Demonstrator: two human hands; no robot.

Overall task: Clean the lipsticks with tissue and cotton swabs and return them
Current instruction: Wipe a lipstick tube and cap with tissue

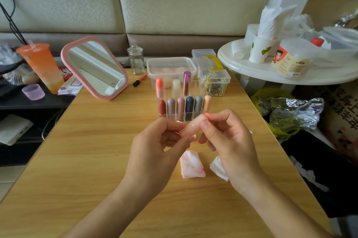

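Together, left hand (155,145), right hand (230,141) pinching pale lipstick (190,126)

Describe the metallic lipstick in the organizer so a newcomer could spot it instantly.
On the wooden table, toward its far edge, stands a clear plastic organizer. The purple lipstick is rightmost of three in its back row. It alone is a shiny metallic straight tube; its neighbours are matte rounded capsules.
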